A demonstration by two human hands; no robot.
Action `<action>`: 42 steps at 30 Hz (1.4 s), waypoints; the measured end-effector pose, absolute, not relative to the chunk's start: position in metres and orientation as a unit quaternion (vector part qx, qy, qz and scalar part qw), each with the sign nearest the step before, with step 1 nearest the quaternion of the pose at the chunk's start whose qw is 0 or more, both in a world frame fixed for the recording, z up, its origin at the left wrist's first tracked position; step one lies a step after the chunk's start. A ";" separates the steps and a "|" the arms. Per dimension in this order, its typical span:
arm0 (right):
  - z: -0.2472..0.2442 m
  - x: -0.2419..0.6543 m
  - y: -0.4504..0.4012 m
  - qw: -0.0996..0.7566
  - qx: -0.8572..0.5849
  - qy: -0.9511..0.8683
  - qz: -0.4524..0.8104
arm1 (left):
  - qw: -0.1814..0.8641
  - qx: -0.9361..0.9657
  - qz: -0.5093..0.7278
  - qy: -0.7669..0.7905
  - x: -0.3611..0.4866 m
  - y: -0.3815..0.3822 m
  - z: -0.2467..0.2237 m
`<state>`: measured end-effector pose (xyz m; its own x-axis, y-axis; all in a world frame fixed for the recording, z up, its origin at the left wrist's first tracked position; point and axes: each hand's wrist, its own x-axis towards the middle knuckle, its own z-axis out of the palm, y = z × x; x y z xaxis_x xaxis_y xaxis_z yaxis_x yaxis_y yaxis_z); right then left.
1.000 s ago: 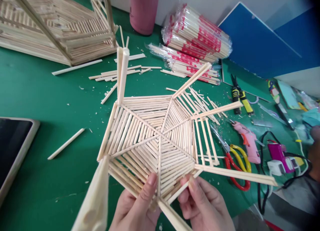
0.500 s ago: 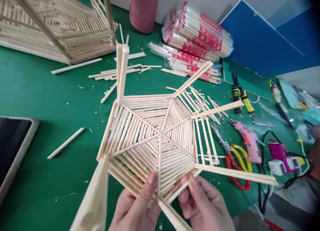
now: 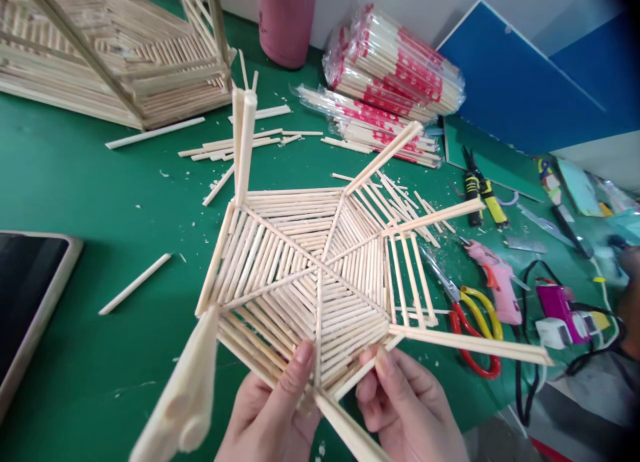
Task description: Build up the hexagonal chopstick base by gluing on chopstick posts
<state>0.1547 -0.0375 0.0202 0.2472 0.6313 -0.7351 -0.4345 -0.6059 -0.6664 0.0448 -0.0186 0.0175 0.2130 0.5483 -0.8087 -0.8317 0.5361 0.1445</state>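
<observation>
A hexagonal frame of wooden chopsticks (image 3: pixel 280 275), filled in with rows of sticks and with paired sticks standing out from its corners, is before me. My left hand (image 3: pixel 280 402) grips its near edge, thumb on top by the front corner and the other fingers underneath. Between thumb and forefinger my right hand (image 3: pixel 405 402) pinches a short chopstick piece (image 3: pixel 365 372), which lies along the near right edge. That piece seems to touch the frame close to both corners; whether it is fixed there I cannot tell. Ladder-like rungs (image 3: pixel 413 275) span two corner posts on the right.
Scissors (image 3: pixel 463 302), a pink glue gun (image 3: pixel 495 275) and pliers (image 3: pixel 483 192) lie on the right. Packed chopsticks (image 3: pixel 395 69), a pink bottle (image 3: pixel 287 22) and a larger stick structure (image 3: pixel 125 55) stand behind. A phone-like device (image 3: pixel 73 249) is at left. Cut sticks (image 3: pixel 240 145) litter the green table.
Very little differs. The near end of the short chopstick piece sits slightly closer against the frame's edge, and the frame's near left post has tilted a little.
</observation>
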 end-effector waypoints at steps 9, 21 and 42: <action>0.017 0.161 -0.039 0.430 -0.620 -0.113 0.646 | 0.740 -0.116 0.461 0.475 0.041 -0.024 0.015; 0.036 0.157 -0.031 0.421 -0.568 -0.256 0.659 | 0.774 0.018 0.449 0.445 0.036 -0.013 0.024; 0.037 0.146 -0.021 0.487 -0.560 -0.196 0.642 | 0.747 0.044 0.458 0.481 0.043 -0.008 0.027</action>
